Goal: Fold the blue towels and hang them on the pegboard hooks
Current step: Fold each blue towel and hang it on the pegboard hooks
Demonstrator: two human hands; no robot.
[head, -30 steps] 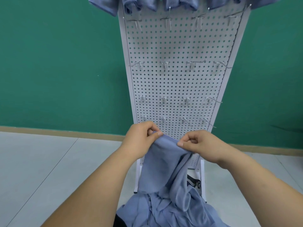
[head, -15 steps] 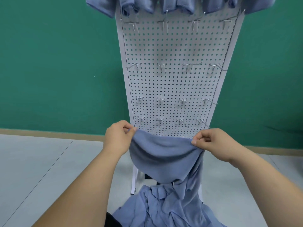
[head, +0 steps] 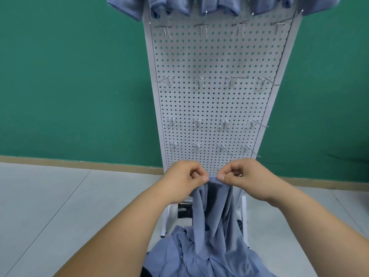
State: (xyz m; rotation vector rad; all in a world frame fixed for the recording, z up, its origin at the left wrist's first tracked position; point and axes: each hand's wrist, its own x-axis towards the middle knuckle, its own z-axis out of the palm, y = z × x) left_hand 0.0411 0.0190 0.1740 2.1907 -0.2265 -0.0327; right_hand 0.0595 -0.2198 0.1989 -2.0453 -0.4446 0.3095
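The folding step looks to be in hand: the left hand and the right hand sit almost touching in front of the foot of the white pegboard, each pinching the top edge of a blue towel between thumb and forefinger, so the cloth hangs doubled and slack down onto a heap of blue towels below. Folded towels already drape the top row, so the next move probably calls for neatening this fold and lifting it onto a bare hook.
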